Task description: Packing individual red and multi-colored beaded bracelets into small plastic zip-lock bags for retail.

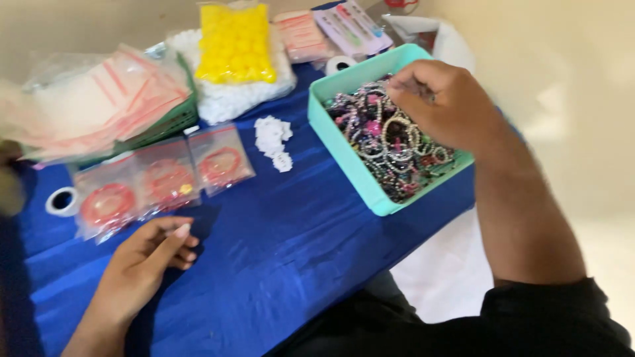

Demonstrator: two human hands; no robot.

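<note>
Two hands working: my right hand (444, 99) is digging into the beaded bracelets (390, 139) inside the teal tray (344, 155), grip unclear; my left hand (149, 254) is resting loosely curled, empty, left of the tray.

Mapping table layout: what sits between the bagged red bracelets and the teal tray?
Head view: between the bagged red bracelets and the teal tray lies a small pile of white pieces on the blue cloth; otherwise bare cloth.
</note>
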